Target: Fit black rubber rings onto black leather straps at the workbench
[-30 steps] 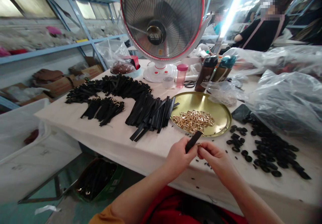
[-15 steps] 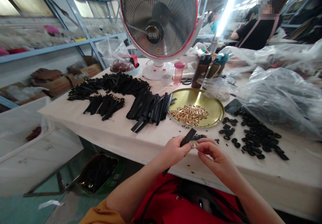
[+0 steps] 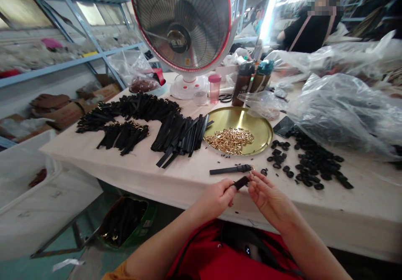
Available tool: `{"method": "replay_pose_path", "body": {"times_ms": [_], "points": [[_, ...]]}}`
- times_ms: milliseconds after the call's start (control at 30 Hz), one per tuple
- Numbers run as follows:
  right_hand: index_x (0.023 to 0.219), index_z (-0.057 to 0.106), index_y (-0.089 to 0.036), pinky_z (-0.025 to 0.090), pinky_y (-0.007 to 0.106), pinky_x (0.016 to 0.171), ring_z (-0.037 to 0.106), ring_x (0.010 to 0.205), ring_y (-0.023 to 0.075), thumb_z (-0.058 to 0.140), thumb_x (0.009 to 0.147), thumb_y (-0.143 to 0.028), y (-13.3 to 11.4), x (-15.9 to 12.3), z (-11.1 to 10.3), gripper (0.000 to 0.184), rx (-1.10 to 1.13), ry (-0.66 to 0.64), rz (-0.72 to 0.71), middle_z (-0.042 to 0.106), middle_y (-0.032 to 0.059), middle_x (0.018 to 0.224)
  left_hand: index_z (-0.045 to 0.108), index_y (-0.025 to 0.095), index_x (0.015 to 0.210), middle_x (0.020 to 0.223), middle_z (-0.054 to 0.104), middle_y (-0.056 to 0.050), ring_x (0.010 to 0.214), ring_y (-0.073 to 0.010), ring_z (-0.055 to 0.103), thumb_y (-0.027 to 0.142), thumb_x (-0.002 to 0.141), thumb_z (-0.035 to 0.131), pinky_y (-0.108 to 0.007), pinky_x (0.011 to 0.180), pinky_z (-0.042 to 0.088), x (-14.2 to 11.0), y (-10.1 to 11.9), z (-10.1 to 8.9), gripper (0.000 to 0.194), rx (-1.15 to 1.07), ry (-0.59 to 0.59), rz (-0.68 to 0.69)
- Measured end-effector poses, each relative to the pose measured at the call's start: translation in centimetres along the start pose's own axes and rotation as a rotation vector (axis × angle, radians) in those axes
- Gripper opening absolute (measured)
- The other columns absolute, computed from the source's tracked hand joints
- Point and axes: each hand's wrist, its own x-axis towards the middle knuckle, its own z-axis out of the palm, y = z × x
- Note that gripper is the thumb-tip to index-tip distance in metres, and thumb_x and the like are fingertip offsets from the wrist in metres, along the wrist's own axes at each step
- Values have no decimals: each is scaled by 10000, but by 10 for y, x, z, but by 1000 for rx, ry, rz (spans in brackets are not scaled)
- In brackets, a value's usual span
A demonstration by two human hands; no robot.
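Head view: left hand pinching black strap; right hand apparently pinching gold fitting just beside it; brass tray of loose fittings placed within reach

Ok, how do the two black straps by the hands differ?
The strap in the left hand is pinched in that hand, showing only a short end; the strap on the table lies flat, showing its long length. The table strap ends in a dark fitting near the right hand. Both are narrow, flat and black.
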Motion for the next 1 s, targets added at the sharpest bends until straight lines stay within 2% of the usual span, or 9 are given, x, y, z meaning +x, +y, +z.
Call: {"method": "replay_pose_path", "body": {"times_ms": [100, 167, 300, 367, 467, 567, 700, 867, 1000], "points": [[814, 660, -201, 537, 135, 556, 564, 568, 56, 861, 446, -234, 9, 0, -3, 421, -34, -23, 58, 629, -26, 746, 502, 167, 781, 692, 531, 9, 660, -109, 479, 330, 880, 348, -229, 620, 338, 1, -1, 2, 246, 184, 1, 68], [792, 648, -196, 529, 149, 557, 549, 565, 56, 843, 496, -275, 18, -2, -5, 363, -103, -53, 43, 616, -31, 729, 521, 167, 823, 757, 555, -8, 710, -124, 490, 308, 872, 355, -241, 644, 344, 4, 0, 5, 224, 217, 12, 95], [785, 606, -183, 477, 201, 569, 534, 623, 102, 771, 594, -416, 28, -7, -7, 343, -378, -61, -171, 602, -7, 700, 477, 155, 853, 738, 534, 5, 658, -97, 473, 249, 788, 456, -213, 597, 362, 10, 1, 14, 116, -81, 16, -37], [752, 577, -179, 442, 233, 564, 519, 619, 125, 732, 607, -496, 28, -9, -8, 382, -534, -32, -279, 583, -2, 658, 446, 154, 860, 671, 499, 26, 545, -66, 427, 281, 797, 449, -191, 516, 343, 12, 0, 17, 143, -269, -39, -106], [678, 537, -180, 403, 247, 608, 484, 617, 120, 649, 679, -548, 25, -8, -13, 385, -678, -5, -322, 539, -13, 622, 425, 155, 854, 617, 477, 39, 445, -43, 370, 378, 848, 383, -177, 436, 294, 14, -4, 19, 226, -361, -131, -104], [656, 520, -181, 380, 230, 617, 448, 613, 104, 623, 733, -500, 25, -6, -19, 344, -571, -23, -225, 504, -26, 611, 419, 159, 846, 607, 496, 39, 428, -39, 375, 383, 837, 407, -170, 417, 282, 14, -8, 20, 224, -377, -136, -121], [659, 519, -187, 384, 213, 541, 416, 550, 96, 742, 622, -430, 28, -3, -21, 332, -220, -83, -1, 484, -41, 576, 398, 169, 807, 556, 489, 55, 389, -38, 351, 345, 821, 416, -170, 391, 260, 15, -9, 24, 177, -412, -108, -181], [660, 542, -186, 390, 176, 534, 424, 555, 80, 709, 687, -401, 30, -2, -24, 274, -301, -68, -58, 489, -41, 581, 391, 173, 780, 557, 496, 61, 403, -34, 367, 305, 811, 439, -165, 408, 275, 17, -8, 20, 144, -433, -169, -174], [723, 594, -206, 432, 230, 518, 458, 539, 107, 656, 733, -374, 35, -2, -43, 180, -302, -156, 13, 518, -24, 604, 410, 169, 767, 570, 513, 51, 426, -43, 396, 289, 816, 454, -172, 426, 320, 12, -6, 19, 137, -440, -185, -143]]}}
